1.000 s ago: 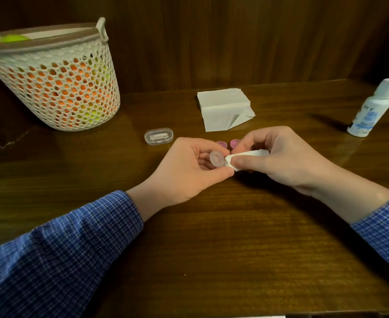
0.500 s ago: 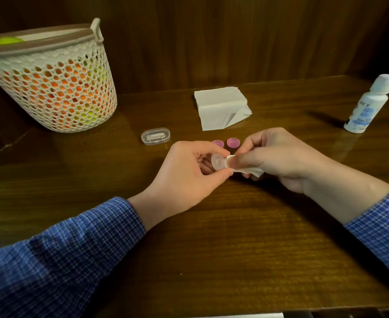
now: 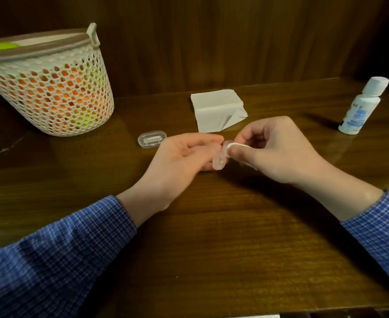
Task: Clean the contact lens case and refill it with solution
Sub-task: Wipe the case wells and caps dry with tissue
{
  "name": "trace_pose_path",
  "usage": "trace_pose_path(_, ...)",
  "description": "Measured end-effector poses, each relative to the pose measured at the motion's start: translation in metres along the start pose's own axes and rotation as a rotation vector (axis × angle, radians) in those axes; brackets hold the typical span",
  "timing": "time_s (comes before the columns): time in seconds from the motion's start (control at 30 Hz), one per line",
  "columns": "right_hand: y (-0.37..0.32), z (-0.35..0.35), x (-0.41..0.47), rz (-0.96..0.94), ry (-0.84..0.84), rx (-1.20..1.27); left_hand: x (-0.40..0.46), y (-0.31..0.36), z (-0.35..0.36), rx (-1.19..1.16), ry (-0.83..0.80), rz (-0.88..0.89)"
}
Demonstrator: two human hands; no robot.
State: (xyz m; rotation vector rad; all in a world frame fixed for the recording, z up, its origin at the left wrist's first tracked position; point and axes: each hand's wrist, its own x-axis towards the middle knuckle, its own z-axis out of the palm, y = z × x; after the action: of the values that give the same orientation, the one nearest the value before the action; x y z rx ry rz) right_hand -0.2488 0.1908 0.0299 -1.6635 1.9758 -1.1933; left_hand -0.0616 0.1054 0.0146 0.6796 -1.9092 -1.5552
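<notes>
Left hand (image 3: 184,157) holds the clear lens case (image 3: 219,162) at its fingertips, just above the worktop (image 3: 212,237); right hand (image 3: 278,152) pinches a tissue (image 3: 236,146) against it. Bottle (image 3: 361,106) stands well right.

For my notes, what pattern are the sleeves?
Blue and white check sleeves, clearest in the head view.

The clear contact lens case (image 3: 218,162) is sitting tilted just above the table, one round well facing the camera, a white tissue (image 3: 236,146) pressing into what seems to be its other well. The white solution bottle (image 3: 358,109) is standing capped, far right.
</notes>
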Motion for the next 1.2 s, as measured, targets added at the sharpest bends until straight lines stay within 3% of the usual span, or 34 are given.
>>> trace_pose_path(0.13,-0.001,0.007,-0.004,-0.109,0.015,-0.047,0.004,0.000,-0.007,-0.117,-0.081,-0.155)
trace_pose_path(0.63,-0.005,0.002,-0.007,-0.179,-0.021,0.079,0.006,-0.005,-0.014,-0.336,-0.121,-0.193)
trace_pose_path(1.0,-0.007,0.018,-0.010,0.056,0.060,0.201,0.004,-0.006,-0.006,-0.158,-0.028,-0.103)
trace_pose_path(1.1,-0.009,0.021,-0.010,0.202,0.043,0.350,0.001,-0.007,-0.004,-0.079,0.028,0.007)
trace_pose_path(1.2,-0.012,0.021,-0.009,0.397,-0.077,0.613,-0.001,-0.007,-0.002,-0.047,0.049,0.131)
